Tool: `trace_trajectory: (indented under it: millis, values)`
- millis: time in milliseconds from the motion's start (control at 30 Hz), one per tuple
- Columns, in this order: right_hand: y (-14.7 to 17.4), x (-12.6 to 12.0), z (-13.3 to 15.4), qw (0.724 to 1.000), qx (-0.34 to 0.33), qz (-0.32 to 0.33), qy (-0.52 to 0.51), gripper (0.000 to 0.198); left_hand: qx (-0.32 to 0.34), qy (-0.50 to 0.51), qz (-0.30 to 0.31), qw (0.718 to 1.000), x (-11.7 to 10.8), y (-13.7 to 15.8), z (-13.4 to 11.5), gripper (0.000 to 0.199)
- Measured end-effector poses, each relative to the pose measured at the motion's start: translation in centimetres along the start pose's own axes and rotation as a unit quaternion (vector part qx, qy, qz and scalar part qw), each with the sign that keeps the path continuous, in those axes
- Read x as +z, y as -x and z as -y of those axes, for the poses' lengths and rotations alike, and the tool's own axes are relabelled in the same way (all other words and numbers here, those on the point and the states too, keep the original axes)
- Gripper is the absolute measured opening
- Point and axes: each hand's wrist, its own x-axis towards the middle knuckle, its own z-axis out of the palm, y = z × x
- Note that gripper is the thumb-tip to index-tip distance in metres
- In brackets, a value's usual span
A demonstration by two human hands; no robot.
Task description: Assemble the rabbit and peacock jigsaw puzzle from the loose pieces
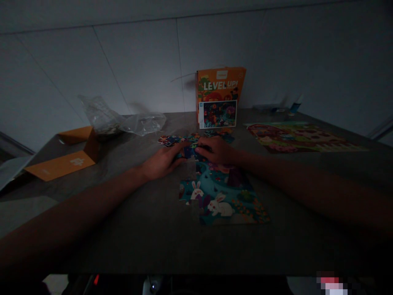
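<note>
A partly joined jigsaw puzzle [224, 184], with white rabbits, a teal stream and orange flowers, lies flat on the grey table [129, 237]. At its far left edge, a dark blue puzzle piece [189, 151] sits between my two hands. My left hand [166, 160] grips it from the left, thumb and index finger closed at its edge. From the other side my right hand [217, 150] has its fingers curled onto the same spot and covers part of the puzzle. Several loose puzzle pieces [168, 140] lie just beyond my hands. Dim light hides the finer details.
An orange puzzle box [221, 84] stands at the back, a picture card [218, 114] leaning against it. Left are an open orange box part [61, 166] and a clear plastic bag [104, 114]. Another puzzle [301, 137] lies right, near a small bottle [295, 107].
</note>
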Motion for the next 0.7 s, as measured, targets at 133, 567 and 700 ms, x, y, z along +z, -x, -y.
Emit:
trace_trajectory:
  millis: [133, 567, 700]
  values:
    - [0.0, -0.1, 0.1, 1.0, 0.008, -0.001, -0.003, 0.02, 0.007, 0.011, 0.008, 1.0, -0.1, -0.1, -0.1, 0.045]
    - [0.5, 0.1, -4.1, 0.92, 0.293, -0.16, 0.204, 0.021, 0.019, 0.017, 0.023, 0.999, -0.5, -0.3, -0.8, 0.046]
    - [0.9, 0.4, -4.5, 0.912, 0.319, -0.116, 0.229, 0.016, 0.024, 0.018, 0.02, 0.999, -0.6, -0.3, -0.8, 0.048]
